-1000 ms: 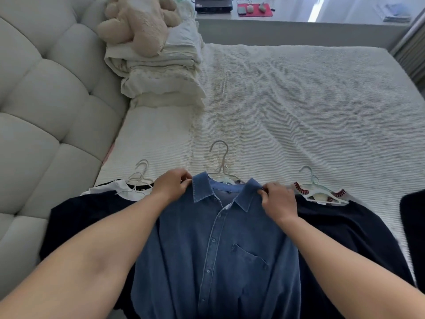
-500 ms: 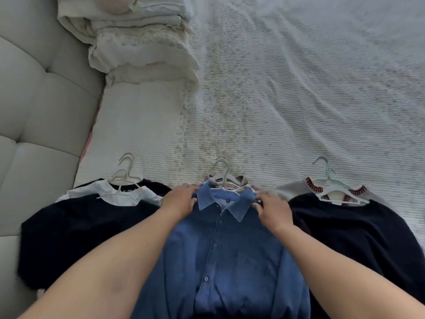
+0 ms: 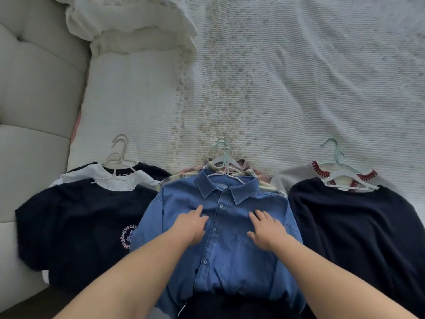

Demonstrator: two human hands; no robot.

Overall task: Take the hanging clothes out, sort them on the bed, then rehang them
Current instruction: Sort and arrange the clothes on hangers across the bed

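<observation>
Beside the bed
A tufted grey headboard (image 3: 34,88) at left; folded pale bedding, perhaps blankets (image 3: 128,24), stacked near it.

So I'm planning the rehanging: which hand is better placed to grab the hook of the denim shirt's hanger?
Probably the left hand. Both lie flat on the denim shirt, but its fingertips sit slightly nearer the collar and hanger hook than the right hand. The margin is small.
</observation>
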